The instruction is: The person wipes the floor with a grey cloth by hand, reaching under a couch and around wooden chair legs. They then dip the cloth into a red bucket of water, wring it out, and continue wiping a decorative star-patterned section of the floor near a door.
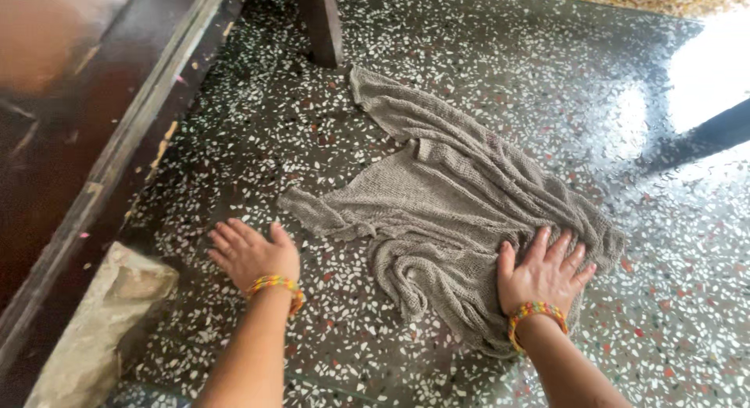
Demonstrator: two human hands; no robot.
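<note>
A grey knitted cloth (445, 197) lies crumpled and spread on the dark speckled terrazzo floor (547, 72). My right hand (543, 271) presses flat on the cloth's near right part, fingers spread. My left hand (251, 252) rests flat on the bare floor just left of the cloth's near corner, fingers apart and holding nothing. Both wrists wear colourful beaded bracelets.
A dark wooden furniture leg (322, 24) stands on the floor beyond the cloth. A dark wooden frame (101, 166) runs along the left. A pale stone block (101, 322) sits at the near left. A dark slanted bar (715, 135) crosses the bright patch at right.
</note>
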